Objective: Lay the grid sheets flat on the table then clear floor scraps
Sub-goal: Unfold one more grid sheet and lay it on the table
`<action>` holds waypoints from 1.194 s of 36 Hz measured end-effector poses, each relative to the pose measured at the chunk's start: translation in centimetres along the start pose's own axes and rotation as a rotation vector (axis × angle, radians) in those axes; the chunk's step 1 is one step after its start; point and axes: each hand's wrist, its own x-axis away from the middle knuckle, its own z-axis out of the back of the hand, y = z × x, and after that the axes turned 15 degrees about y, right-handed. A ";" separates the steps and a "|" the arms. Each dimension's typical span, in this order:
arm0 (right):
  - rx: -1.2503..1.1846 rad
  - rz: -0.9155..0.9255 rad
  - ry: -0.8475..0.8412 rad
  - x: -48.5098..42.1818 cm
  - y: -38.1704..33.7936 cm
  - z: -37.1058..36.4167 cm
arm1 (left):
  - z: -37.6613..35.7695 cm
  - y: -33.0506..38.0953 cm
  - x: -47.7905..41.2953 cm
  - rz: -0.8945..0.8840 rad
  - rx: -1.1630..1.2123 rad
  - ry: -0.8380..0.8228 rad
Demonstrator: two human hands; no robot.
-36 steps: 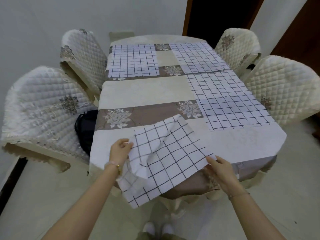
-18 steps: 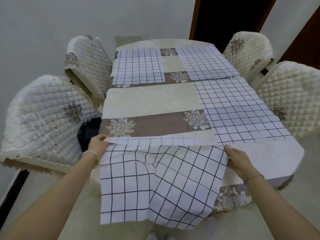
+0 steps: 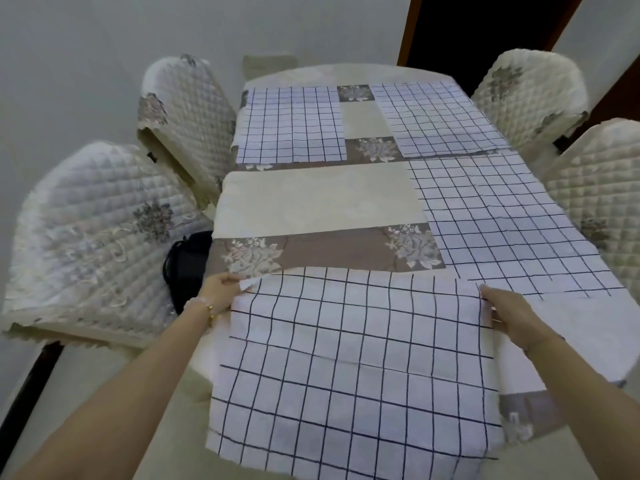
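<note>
- My left hand [image 3: 216, 294] pinches the far-left corner of the nearest grid sheet [image 3: 356, 358]. The fingers are curled tight on the cloth, and the corner folds up a little at their tips.
- My right hand [image 3: 509, 313] grips the same sheet at its far-right corner, fingers curled round the edge. I cannot tell how much cloth sits under the palm.
- The sheet spreads taut between both hands and runs from my fingers toward 6 o'clock. Its far part lies on the table [image 3: 318, 199] and its near part hangs past the table's near edge.
- Three more grid sheets lie flat on the floral tablecloth: one at 11 o'clock [image 3: 292, 124], one at 1 o'clock [image 3: 433, 119] and a larger one at 3 o'clock [image 3: 502, 220]. The near corner of the larger one lies just beside my right hand.
- A beaded bracelet [image 3: 207, 308] circles my left wrist.
- A black bag [image 3: 188, 265] sits at 9 o'clock, between the table and a quilted chair [image 3: 90, 233].
</note>
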 end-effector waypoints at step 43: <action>0.007 0.060 -0.244 11.1 14.3 6.8 | 2.4 -10.7 9.5 -0.007 0.060 0.033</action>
